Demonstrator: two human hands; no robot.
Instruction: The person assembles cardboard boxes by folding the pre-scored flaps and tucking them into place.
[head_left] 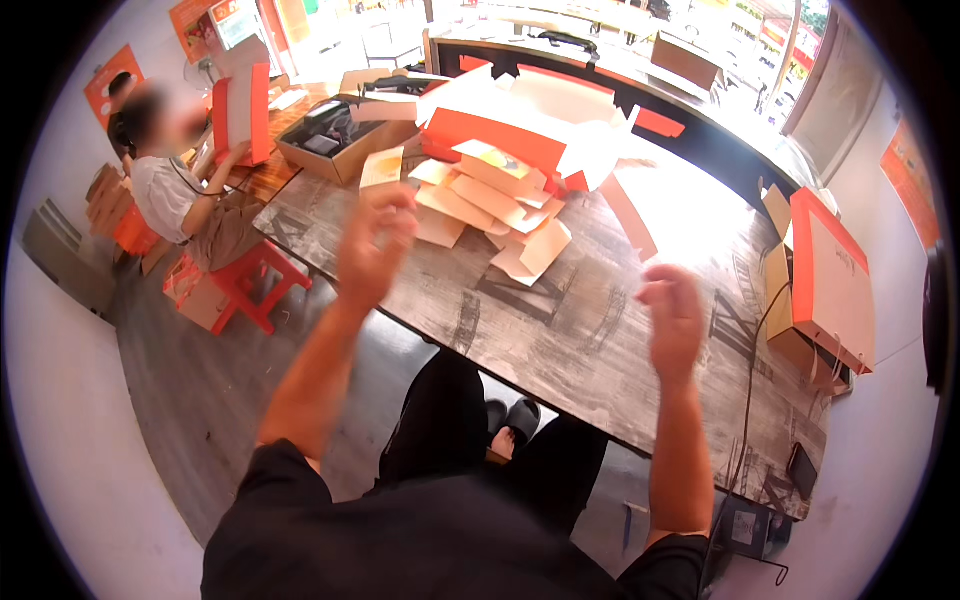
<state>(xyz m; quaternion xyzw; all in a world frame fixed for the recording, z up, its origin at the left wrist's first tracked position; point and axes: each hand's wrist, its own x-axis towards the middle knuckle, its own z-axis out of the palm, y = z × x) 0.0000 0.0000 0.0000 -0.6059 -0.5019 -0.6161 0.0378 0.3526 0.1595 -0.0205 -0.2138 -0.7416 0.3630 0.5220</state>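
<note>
My left hand (368, 248) is raised over the table's near edge, blurred, with loosely bent fingers and a gap at the thumb. Just beyond its fingertips a small pale carton (381, 170) stands; no grip on it shows. My right hand (675, 320) hovers over the table farther right, its fingers half bent and smeared, with nothing visible in them. A pale cardboard strip with a reddish edge (630, 215) lies past those fingertips. Between and beyond both hands is a loose pile of small folded cartons (485, 200). Large orange and white box pieces (495, 135) lie behind it.
On the grey wood-patterned table (560, 340), an open brown box (335, 150) stands far left, orange and white boxes (830, 280) at right. A black cable (750, 400) crosses the right end, near a phone (801, 470). A person (180, 190) sits left on a red stool (265, 280).
</note>
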